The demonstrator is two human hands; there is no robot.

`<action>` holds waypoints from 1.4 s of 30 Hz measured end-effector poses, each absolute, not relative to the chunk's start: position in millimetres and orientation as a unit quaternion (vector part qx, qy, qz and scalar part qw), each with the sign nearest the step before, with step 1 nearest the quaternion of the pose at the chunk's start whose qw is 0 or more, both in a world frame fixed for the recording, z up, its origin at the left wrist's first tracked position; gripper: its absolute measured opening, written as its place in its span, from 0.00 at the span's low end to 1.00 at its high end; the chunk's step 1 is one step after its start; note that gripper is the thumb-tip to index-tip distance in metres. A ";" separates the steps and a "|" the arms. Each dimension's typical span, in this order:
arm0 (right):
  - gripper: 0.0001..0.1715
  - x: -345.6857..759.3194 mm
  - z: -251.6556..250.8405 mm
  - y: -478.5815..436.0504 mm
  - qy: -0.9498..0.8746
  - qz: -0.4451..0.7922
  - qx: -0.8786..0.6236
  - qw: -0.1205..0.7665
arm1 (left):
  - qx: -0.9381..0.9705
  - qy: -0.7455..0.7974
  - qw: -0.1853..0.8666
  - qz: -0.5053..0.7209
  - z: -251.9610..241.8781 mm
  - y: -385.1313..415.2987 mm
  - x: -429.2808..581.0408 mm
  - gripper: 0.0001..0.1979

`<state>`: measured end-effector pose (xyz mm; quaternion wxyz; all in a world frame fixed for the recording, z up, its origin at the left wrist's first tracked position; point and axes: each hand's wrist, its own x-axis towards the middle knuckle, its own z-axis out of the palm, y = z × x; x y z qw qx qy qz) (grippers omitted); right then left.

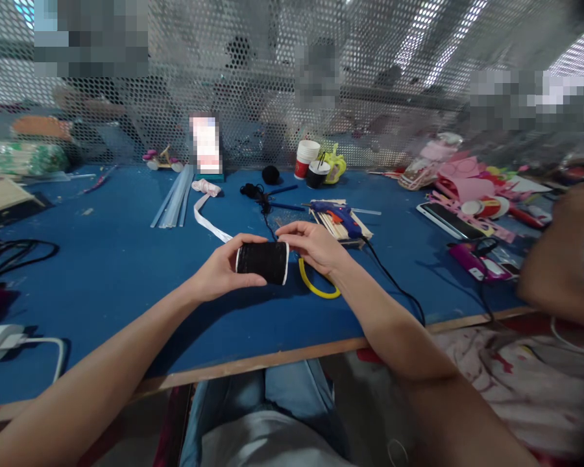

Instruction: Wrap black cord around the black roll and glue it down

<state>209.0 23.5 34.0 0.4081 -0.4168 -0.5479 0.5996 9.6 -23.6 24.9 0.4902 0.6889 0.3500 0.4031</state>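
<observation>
My left hand (pixel 224 269) is wrapped around a paper cup covered in black yarn (pixel 261 261), which lies on its side just above the table with its white rim to the right. At that rim, the fingers of my right hand (pixel 314 245) are closed in a pinch on the black yarn (pixel 268 224), whose strand runs back to a loose tangle (pixel 255 194) on the table. Where the strand meets the fingertips is partly hidden. A curved yellow tube (pixel 316 288) lies under my right hand.
A blue glue gun (pixel 338 216) rests on wooden sticks, its cord trailing right. Glue sticks (pixel 174 201), white ribbon (pixel 209 224) and a lit phone (pixel 207 146) are at left; cups (pixel 307 155) stand behind. Another person's arm (pixel 564 259) is at right, beside craft pieces.
</observation>
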 end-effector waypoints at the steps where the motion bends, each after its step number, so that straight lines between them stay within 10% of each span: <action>1: 0.10 209.1 34.0 23.5 -0.549 0.600 -0.417 0.407 | 0.699 0.350 0.474 0.405 24.2 -23.2 9.5 0.29; 24: 0.16 194.4 31.1 -2.5 -0.615 0.583 -0.364 0.388 | 0.752 0.386 0.298 0.444 9.5 -17.1 9.4 0.30; 31: 0.16 192.6 29.2 -7.5 -0.686 0.519 -0.347 0.373 | 0.657 0.381 0.477 0.443 13.5 -15.5 8.1 0.27; 42: 0.19 201.2 36.6 5.5 -0.534 0.642 -0.348 0.426 | 0.658 0.393 0.461 0.448 15.7 -16.3 8.4 0.24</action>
